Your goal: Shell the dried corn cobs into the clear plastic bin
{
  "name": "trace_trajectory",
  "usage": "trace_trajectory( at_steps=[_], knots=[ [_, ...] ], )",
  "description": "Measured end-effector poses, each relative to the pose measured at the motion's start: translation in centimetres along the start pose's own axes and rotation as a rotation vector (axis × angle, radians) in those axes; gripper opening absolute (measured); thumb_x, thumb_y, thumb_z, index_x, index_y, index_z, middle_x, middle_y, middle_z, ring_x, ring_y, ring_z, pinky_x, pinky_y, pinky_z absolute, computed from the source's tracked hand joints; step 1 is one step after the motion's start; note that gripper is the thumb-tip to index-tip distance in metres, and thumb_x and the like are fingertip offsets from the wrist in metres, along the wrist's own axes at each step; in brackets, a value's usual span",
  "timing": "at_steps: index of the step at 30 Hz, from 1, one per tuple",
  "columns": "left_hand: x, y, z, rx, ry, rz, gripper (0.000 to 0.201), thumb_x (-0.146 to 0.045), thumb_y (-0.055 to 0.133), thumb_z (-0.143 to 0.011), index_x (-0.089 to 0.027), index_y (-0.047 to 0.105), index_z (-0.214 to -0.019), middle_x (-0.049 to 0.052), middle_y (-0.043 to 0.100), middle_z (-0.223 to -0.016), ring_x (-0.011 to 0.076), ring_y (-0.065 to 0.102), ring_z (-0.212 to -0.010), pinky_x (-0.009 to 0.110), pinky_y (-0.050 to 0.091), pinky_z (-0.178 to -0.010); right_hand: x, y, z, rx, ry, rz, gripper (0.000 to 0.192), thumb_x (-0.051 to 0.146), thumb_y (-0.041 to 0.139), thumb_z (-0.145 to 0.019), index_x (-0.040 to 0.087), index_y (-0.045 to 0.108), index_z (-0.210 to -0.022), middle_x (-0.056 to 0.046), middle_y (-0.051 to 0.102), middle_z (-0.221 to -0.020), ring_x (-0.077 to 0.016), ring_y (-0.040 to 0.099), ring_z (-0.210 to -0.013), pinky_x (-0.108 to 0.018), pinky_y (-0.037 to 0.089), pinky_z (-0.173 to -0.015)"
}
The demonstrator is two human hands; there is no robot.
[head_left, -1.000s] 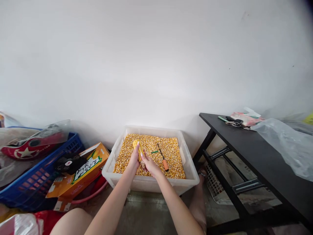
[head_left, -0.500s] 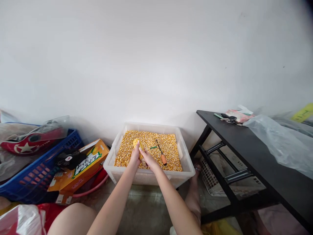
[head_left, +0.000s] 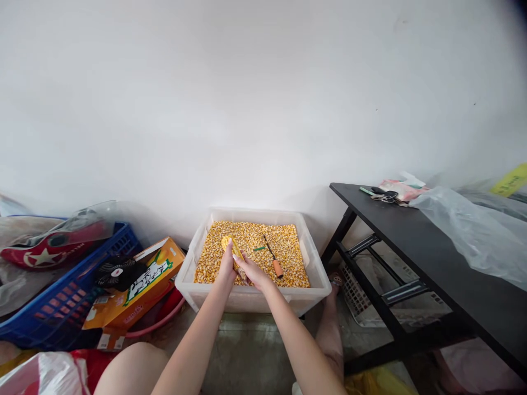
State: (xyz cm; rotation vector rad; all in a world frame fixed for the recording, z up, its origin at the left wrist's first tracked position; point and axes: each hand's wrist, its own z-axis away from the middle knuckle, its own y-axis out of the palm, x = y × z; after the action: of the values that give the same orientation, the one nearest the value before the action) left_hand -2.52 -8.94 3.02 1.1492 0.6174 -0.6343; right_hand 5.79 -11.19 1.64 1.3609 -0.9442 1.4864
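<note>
white wall behind, a clear tub (head_left: 317, 274) on the floor already deep in loose kernels (head_left: 284, 241); left hand (head_left: 226, 267) and right hand (head_left: 252, 272) both clasp a corn cob (head_left: 229, 245) over it; tip still yellow, lower part seemingly stripped; an orange-handled tool (head_left: 274, 261) lies unused.

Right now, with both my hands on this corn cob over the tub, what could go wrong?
The screwdriver lies loose on the kernels just right of your right hand; a slip could bring your hand onto its tip. The corn cob, gripped by your left hand too, is over the near part of the tub, so loosened kernels may jump the rim onto the floor.
</note>
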Motion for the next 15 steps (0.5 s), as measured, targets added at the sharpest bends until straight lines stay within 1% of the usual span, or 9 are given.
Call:
trace_trajectory(
  at_steps=[3,6,8,10,11,12,13,14,15],
  knots=[
    [0.1,-0.2,-0.3,-0.007,0.018,0.021,0.035,-0.047,0.061,-0.077,-0.015,0.062,-0.091,0.009,0.069,-0.088,0.0213,0.065,-0.087,0.029,0.052,-0.077,-0.3,-0.1,0.0,-0.021,-0.063,0.001,0.067,0.068,0.047,-0.077,0.022,0.054,-0.125,-0.005,0.068,-0.082,-0.021,0.061,-0.091,-0.032,0.047,-0.082],
    [0.4,-0.5,-0.9,-0.047,0.001,0.007,0.034,-0.045,0.062,-0.076,-0.015,0.062,-0.092,0.009,0.069,-0.088,0.0213,0.066,-0.087,0.029,0.052,-0.078,-0.5,-0.2,-0.1,-0.033,-0.074,0.023,0.068,0.069,0.042,-0.078,0.022,0.053,-0.126,-0.007,0.067,-0.102,-0.0229,0.053,-0.111,-0.038,0.039,-0.096],
    [0.5,-0.5,-1.1,-0.057,-0.002,-0.002,0.034,-0.044,0.063,-0.076,-0.015,0.062,-0.094,0.009,0.069,-0.088,0.0214,0.066,-0.086,0.03,0.052,-0.078,-0.5,-0.2,-0.1,-0.045,-0.067,0.044,0.067,0.069,0.041,-0.079,0.022,0.053,-0.126,-0.007,0.063,-0.114,-0.0227,0.048,-0.119,-0.038,0.033,-0.101],
    [0.6,-0.5,-1.2,-0.045,0.008,0.003,0.033,-0.044,0.063,-0.077,-0.016,0.063,-0.095,0.009,0.069,-0.088,0.0209,0.066,-0.085,0.03,0.052,-0.077,-0.4,-0.2,-0.1,-0.062,-0.068,0.063,0.065,0.068,0.041,-0.079,0.023,0.054,-0.125,-0.006,0.062,-0.116,-0.0221,0.047,-0.119,-0.038,0.033,-0.101],
    [0.5,-0.6,-1.2,-0.035,0.014,0.01,0.033,-0.044,0.062,-0.077,-0.016,0.063,-0.095,0.009,0.069,-0.088,0.0206,0.066,-0.085,0.029,0.052,-0.077,-0.3,-0.2,-0.1,-0.067,-0.063,0.071,0.064,0.067,0.04,-0.08,0.024,0.055,-0.123,-0.006,0.064,-0.112,-0.022,0.051,-0.114,-0.037,0.037,-0.097],
    [0.5,-0.6,-1.2,-0.02,0.014,0.017,0.033,-0.044,0.062,-0.077,-0.015,0.063,-0.094,0.009,0.069,-0.087,0.0204,0.067,-0.084,0.029,0.053,-0.076,-0.3,-0.2,0.0,-0.067,-0.046,0.073,0.062,0.068,0.039,-0.08,0.023,0.056,-0.12,-0.006,0.066,-0.103,-0.0218,0.057,-0.103,-0.037,0.042,-0.09],
    [0.4,-0.7,-1.1,-0.004,0.008,0.022,0.035,-0.046,0.06,-0.078,-0.015,0.063,-0.092,0.009,0.069,-0.085,0.0204,0.067,-0.083,0.029,0.053,-0.075,-0.2,-0.2,0.1,-0.058,-0.023,0.07,0.062,0.068,0.036,-0.081,0.022,0.058,-0.116,-0.006,0.067,-0.09,-0.0207,0.061,-0.086,-0.036,0.046,-0.079],
    [0.3,-0.8,-1.1,0.008,-0.008,0.024,0.037,-0.049,0.059,-0.078,-0.014,0.064,-0.09,0.009,0.069,-0.083,0.0208,0.067,-0.082,0.029,0.053,-0.074,-0.1,-0.2,0.2,-0.04,0.003,0.064,0.063,0.069,0.032,-0.082,0.02,0.061,-0.11,-0.004,0.065,-0.076,-0.0184,0.06,-0.068,-0.033,0.048,-0.067],
    [0.2,-0.9,-1.0,0.016,-0.03,0.023,0.039,-0.052,0.057,-0.078,-0.014,0.064,-0.087,0.009,0.069,-0.08,0.0214,0.067,-0.081,0.029,0.053,-0.072,-0.1,-0.2,0.3,-0.016,0.023,0.063,0.064,0.069,0.03,-0.082,0.019,0.063,-0.102,-0.002,0.06,-0.063,-0.0155,0.054,-0.053,-0.03,0.045,-0.055]
  ],
)
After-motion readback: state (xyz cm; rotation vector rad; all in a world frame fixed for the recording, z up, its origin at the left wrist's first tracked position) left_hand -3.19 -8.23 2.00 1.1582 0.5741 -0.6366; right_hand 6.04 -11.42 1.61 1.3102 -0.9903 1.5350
